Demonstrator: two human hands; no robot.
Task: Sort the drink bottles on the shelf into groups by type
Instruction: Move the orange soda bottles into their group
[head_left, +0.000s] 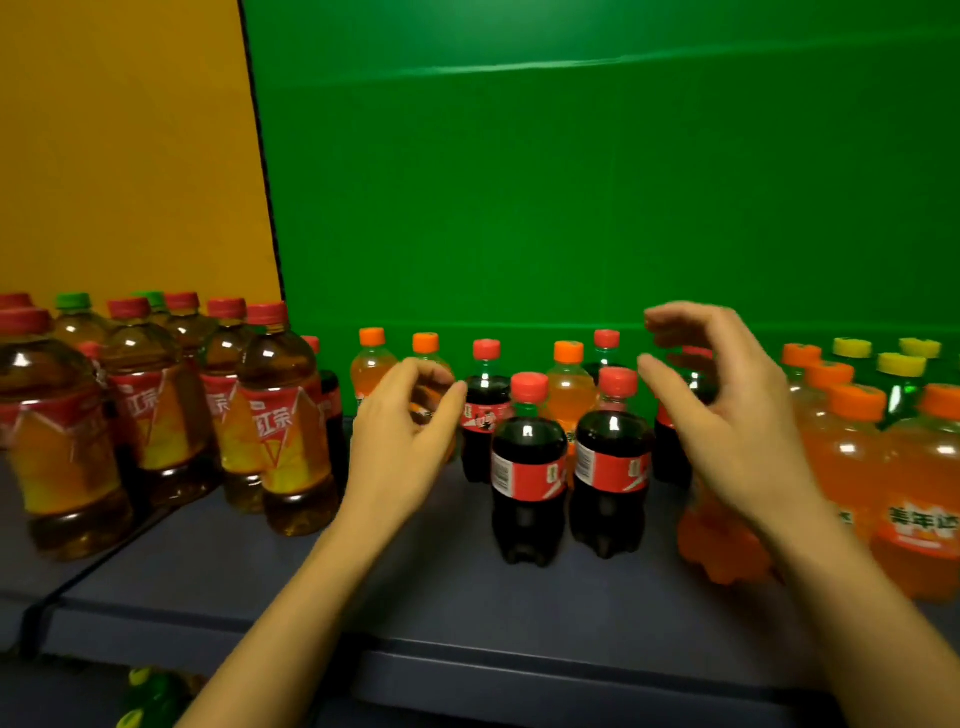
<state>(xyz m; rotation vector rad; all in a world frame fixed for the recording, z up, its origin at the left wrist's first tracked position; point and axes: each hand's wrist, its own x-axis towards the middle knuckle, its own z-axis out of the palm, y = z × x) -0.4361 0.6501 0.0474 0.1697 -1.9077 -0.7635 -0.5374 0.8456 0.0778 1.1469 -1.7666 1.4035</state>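
On the shelf (260, 587), tea bottles (283, 415) stand at 9 o'clock, two cola bottles (527, 467) at centre front, Mirinda bottles (919, 493) crowd 3 o'clock.

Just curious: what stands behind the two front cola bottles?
An orange soda bottle stands behind the two front cola bottles, and a red-capped bottle farther back. Their lower halves are covered, so what the red-capped one holds cannot be told.

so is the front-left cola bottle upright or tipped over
Upright. The cola bottle stands on its base on the shelf, with its red cap at the top.
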